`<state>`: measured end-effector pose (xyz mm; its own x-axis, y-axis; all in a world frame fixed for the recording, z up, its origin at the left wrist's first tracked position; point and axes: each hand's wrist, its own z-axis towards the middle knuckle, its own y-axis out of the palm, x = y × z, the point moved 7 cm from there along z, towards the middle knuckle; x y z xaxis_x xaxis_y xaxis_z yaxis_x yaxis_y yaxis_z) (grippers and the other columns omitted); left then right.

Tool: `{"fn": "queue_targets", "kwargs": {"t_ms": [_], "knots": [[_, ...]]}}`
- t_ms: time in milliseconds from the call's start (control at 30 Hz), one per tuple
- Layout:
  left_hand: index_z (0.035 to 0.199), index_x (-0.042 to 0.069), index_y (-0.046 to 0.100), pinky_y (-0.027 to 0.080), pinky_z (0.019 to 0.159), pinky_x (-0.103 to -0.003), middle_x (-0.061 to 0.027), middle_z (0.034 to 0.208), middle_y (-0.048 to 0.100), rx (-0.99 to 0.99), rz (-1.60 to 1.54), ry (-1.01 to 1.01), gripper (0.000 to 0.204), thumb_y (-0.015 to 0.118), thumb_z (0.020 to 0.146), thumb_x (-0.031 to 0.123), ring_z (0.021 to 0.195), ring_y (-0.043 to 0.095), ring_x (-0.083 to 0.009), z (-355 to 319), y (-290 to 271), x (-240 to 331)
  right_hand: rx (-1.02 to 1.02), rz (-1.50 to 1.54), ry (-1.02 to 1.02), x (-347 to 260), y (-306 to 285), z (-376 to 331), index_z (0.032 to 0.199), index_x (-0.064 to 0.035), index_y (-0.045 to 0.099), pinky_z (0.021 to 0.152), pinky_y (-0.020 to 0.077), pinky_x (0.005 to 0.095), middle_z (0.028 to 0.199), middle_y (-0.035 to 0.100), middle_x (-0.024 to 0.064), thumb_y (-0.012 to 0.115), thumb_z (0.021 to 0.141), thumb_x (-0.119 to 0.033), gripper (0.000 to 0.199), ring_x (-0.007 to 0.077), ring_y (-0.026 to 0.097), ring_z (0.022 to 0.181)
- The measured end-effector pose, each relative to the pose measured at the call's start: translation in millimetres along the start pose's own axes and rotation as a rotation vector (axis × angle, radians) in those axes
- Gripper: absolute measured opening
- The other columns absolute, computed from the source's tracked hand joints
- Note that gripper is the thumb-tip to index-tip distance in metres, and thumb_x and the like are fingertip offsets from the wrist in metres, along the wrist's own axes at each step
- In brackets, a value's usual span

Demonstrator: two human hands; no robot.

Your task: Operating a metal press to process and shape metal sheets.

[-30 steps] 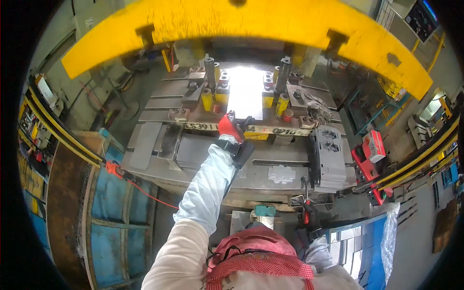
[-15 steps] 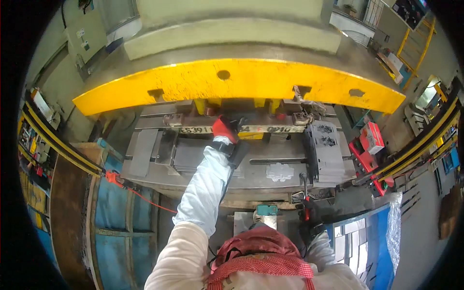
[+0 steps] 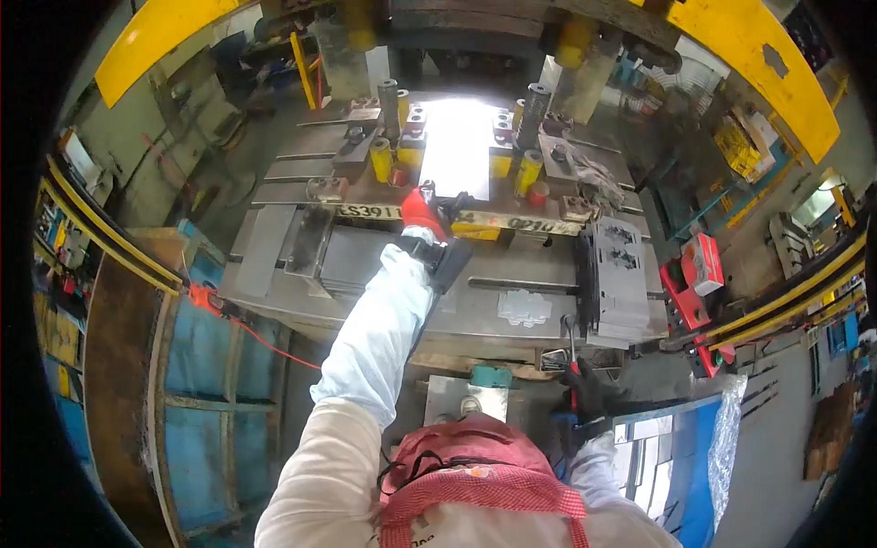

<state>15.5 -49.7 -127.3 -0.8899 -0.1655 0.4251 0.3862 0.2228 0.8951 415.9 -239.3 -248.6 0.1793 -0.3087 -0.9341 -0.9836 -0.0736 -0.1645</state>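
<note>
My left hand [image 3: 427, 214], in a red and black glove, reaches to the front edge of the steel die [image 3: 365, 214]. Its fingers are partly hidden and blurred, so whether they grip anything does not show. A dark long shape [image 3: 450, 269] lies along that forearm. Low on the right, my right hand [image 3: 592, 391], black-gloved, is closed around the red handle of a tool [image 3: 573, 352] with a rounded metal end. Just left of that tool lies a flat, notched metal piece [image 3: 524, 308]. Bright glare covers the middle of the die.
Flat metal sheets are stacked left [image 3: 352, 258] and right [image 3: 624, 283] on the press bed. Guide posts [image 3: 388, 110] rise from the die under the raised yellow press plate [image 3: 758, 64]. A red-and-white box [image 3: 703, 265] stands right; a blue bin [image 3: 699, 447] sits lower right.
The yellow press plate has risen, uncovering the die, its posts and bright glare. My left hand stays near the die's front edge. My right hand and the tool have moved slightly up.
</note>
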Motion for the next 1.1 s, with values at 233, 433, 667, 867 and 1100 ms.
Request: {"fn": "queue_targets", "kwargs": {"t_ms": [233,433,667,867,1100], "knots": [[0.112,-0.004,0.044,0.053,0.075,-0.041,-0.0187,0.108,0.052,0.053,0.163,0.116,0.034,0.028,0.09,0.016,0.093,0.055,-0.0323,2,-19,12,-0.232,-0.254,-0.381,-187,66,12,0.123,-0.0012,0.04,0.077,0.0423,0.0284,0.099,0.055,0.0097,0.059,0.079,-0.021,0.052,0.0168,0.053,0.087],[0.099,-0.003,0.05,0.053,0.068,-0.036,-0.0149,0.092,0.055,0.105,0.178,0.107,0.027,0.041,0.088,0.02,0.082,0.058,-0.0251,-15,9,5,-0.564,0.057,-0.578,-312,166,132,0.11,0.0008,0.049,0.067,0.0433,0.0258,0.082,0.057,0.0044,0.057,0.081,-0.027,0.041,0.0124,0.054,0.072],[0.089,0.0,0.053,0.048,0.055,-0.03,-0.0093,0.076,0.057,0.071,0.514,0.21,0.031,0.042,0.089,0.029,0.063,0.058,-0.0207,14,-24,2,-0.527,-0.006,-0.398,-325,208,220,0.107,-0.0051,0.052,0.054,0.0423,0.0217,0.085,0.057,0.0033,0.052,0.083,-0.029,0.034,0.0084,0.052,0.065],[0.079,0.001,0.055,0.042,0.053,-0.032,-0.0086,0.068,0.059,0.026,0.78,0.4,0.038,0.039,0.089,0.034,0.056,0.052,-0.0183,6,-36,11,-0.488,0.14,-0.39,-237,111,102,0.122,-0.0017,0.04,0.057,0.0397,0.022,0.084,0.05,-0.0001,0.054,0.082,-0.023,0.047,0.0066,0.045,0.065],[0.07,0.004,0.051,0.036,0.046,-0.027,-0.0028,0.057,0.048,0.165,0.632,0.384,0.037,0.052,0.084,0.038,0.05,0.045,-0.0116,27,-101,21,-0.401,0.184,0.043,-34,40,17,0.124,-0.0053,0.039,0.047,0.038,0.0237,0.07,0.052,0.0011,0.056,0.083,-0.021,0.047,0.0096,0.047,0.053]]}}
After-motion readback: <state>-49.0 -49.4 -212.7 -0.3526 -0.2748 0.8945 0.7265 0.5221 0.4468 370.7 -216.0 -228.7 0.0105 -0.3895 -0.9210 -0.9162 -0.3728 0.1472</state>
